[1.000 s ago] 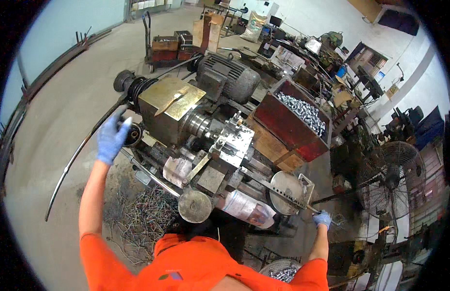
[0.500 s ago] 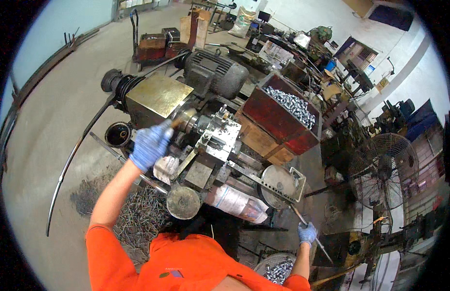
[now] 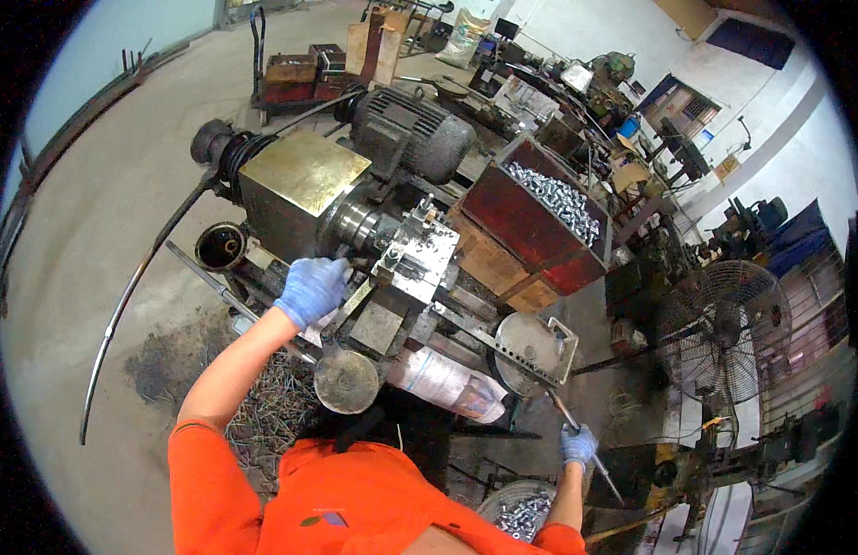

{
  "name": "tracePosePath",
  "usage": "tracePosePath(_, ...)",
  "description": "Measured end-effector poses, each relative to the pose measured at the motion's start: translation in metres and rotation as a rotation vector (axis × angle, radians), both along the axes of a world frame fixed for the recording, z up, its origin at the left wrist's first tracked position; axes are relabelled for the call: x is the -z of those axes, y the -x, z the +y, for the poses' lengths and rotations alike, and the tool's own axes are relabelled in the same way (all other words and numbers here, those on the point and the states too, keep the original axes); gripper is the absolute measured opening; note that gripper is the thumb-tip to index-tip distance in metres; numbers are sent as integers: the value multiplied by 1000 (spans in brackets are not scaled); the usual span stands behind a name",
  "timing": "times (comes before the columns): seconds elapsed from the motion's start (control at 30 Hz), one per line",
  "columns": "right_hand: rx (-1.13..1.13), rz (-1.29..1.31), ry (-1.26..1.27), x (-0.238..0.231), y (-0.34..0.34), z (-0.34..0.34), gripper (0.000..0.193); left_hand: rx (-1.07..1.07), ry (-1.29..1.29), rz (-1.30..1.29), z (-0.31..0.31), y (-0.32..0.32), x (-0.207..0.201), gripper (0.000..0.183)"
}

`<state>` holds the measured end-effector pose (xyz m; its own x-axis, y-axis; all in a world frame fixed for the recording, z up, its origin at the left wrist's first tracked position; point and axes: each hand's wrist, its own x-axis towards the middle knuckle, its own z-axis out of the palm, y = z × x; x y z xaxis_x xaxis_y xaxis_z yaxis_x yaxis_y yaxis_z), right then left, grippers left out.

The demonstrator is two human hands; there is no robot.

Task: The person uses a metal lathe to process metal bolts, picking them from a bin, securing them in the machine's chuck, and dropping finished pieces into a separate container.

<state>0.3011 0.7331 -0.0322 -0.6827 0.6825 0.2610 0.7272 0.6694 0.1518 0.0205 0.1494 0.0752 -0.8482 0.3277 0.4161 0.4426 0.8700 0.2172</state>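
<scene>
My left hand (image 3: 313, 291), in a blue glove, is closed beside the spindle (image 3: 357, 225) of a small lathe. A dark bit shows at its fingertips, but what it grips is hidden. Far to the right, my gloved right hand (image 3: 579, 445) wraps round a long metal lever (image 3: 562, 408). This lever joins a slotted bar (image 3: 484, 344) running to the lathe's bright tool slide (image 3: 419, 254). The headstock has a brass-coloured cover (image 3: 304, 171). A round grey disc (image 3: 346, 381) sits nearest my body, by a white printed bag (image 3: 450, 384).
Behind the slide, a red bin (image 3: 530, 217) full of small metal parts rests on wood. A basket (image 3: 521, 511) of similar parts is low at the right. Metal shavings (image 3: 271, 398) heap at the left, near a long curved rod (image 3: 137, 296). A motor (image 3: 415, 134) and a fan (image 3: 728, 328) stand beyond.
My left hand has come down and slightly right, and the brownish piece seen at its fingertips beside the spindle no longer shows. My right hand stays on the lever, shifted very slightly left.
</scene>
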Motion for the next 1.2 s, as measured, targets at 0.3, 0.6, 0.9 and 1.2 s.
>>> tracePosePath(0.3,99,9,142,-18,-3,-28,42,8,-279,537,-52,4,-56,18)
tracePosePath(0.6,102,81,247,-9,-86,-32,42,-212,-121,150,-96,35,-65,40)
tracePosePath(0.9,515,-111,215,27,-262,26,44,-694,-314,-152,-199,-43,51,41)
tracePosePath(1.2,669,-202,228,26,-283,10,49,-895,-318,-459,-195,-14,111,71)
